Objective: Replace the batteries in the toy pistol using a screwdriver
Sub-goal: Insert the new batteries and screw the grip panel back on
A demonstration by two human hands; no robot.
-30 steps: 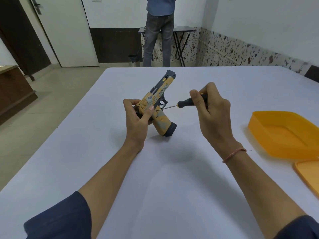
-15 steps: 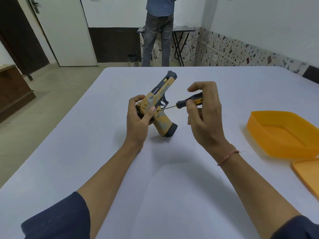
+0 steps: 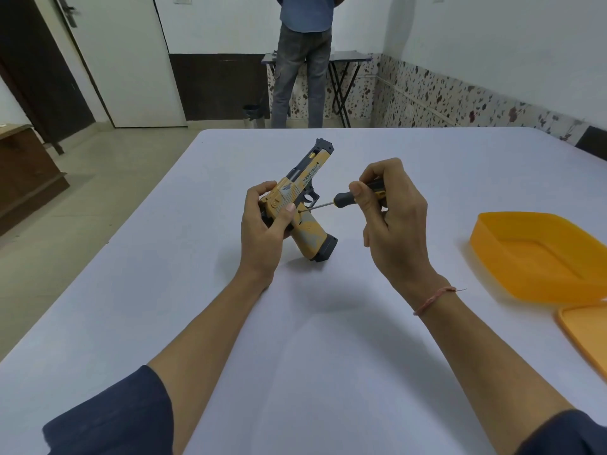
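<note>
The toy pistol (image 3: 307,178) stands near the middle of the worktop (image 3: 295,339). Its dark, blocky grip base appears to rest on the smooth, pale lilac surface, and its muzzle tilts up toward the far right. The body is matte yellow-tan plastic with grey patches, a dark slide top and ridged grooves at the rear. The left hand (image 3: 262,231) grasps the rear of the frame, fingers (image 3: 262,192) curled round it and the thumb pressed flat on the side. The right hand (image 3: 394,224) has its fingers (image 3: 359,192) clenched round the rounded black-and-yellow handle of the screwdriver (image 3: 343,198). The thin metal shaft points left, its tip meeting the pistol's side just above the grip. Well apart on the right lie 1 glossy orange plastic tray (image 3: 492,244) with rounded corners and, nearer, 1 flat orange lid (image 3: 588,336).
</note>
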